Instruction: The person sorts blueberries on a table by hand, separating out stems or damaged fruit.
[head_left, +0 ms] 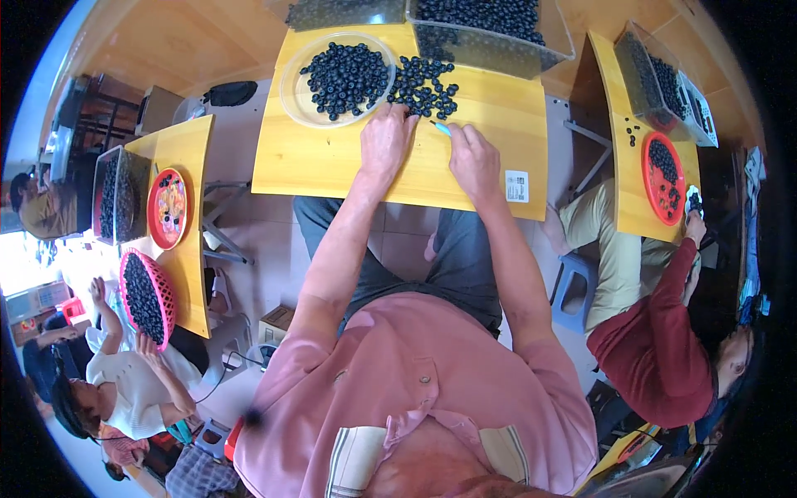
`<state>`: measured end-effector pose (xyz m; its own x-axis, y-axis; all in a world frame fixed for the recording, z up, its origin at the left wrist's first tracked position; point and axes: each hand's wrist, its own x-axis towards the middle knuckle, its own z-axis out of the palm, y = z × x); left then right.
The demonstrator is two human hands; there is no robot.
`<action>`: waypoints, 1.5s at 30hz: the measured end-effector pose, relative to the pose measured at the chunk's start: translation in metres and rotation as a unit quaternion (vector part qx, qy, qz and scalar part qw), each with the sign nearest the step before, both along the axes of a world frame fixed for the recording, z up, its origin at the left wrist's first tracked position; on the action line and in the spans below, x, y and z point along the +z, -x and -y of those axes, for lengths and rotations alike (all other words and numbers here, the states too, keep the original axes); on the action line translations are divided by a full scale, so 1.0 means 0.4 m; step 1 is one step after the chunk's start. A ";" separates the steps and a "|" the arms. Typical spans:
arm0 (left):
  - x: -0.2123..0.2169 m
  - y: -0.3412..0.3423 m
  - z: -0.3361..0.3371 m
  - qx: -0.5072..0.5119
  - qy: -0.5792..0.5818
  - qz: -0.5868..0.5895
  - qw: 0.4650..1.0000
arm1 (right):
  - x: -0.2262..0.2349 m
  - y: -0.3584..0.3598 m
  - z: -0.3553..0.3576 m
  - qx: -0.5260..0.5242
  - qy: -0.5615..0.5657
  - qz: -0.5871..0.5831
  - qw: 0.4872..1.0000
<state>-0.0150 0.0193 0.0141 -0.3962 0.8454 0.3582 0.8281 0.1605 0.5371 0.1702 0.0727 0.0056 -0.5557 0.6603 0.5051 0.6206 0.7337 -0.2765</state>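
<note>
The loose blueberries [427, 87] lie on the yellow wooden tabletop [320, 170], in a spread patch just beside the right rim of the round clear plastic tray [288, 95]. For sound handling, the berries are best drawn one at a time from the near edge of this patch, where they lie sparsest, and steadied with light fingertip pressure, since firm pinching would likely bruise them. The left hand [388, 143] is set at that edge, its fingers close together and pointing into the patch; whether a berry is pinched there cannot be told. The right hand [474, 164] is closed on a slim turquoise-handled tool [443, 129], its thin dark tip directed toward the left fingertips and apart from them. A low, shallow tool angle is advisable, with the tip kept clear of the opposite fingers. The berries are round, blue-black and roughly uniform, several showing a paler ring or glint; they lie mostly in a single layer, thinning toward the right. Inside the tray a denser heap [344, 80] leaves bare floor at the left and lower sides. Beyond, a clear rectangular bin [498, 41] at the far edge holds a larger stock.
</note>
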 end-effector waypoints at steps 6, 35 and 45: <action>-0.004 -0.019 0.009 -0.016 -0.017 0.047 0.999 | -0.008 -0.001 -0.002 0.000 -0.006 -0.006 1.000; -0.020 -0.060 0.026 -0.055 -0.065 0.294 0.952 | -0.006 0.001 0.003 0.046 -0.028 -0.016 0.998; -0.025 -0.063 0.032 -0.056 -0.102 0.342 0.932 | -0.001 0.003 -0.003 -0.027 0.011 0.018 0.999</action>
<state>0.0103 0.0065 0.0041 -0.5035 0.8377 0.2116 0.2858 -0.0696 0.9558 0.1689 0.0738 0.0050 -0.5376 0.7000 0.4702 0.6685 0.6936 -0.2683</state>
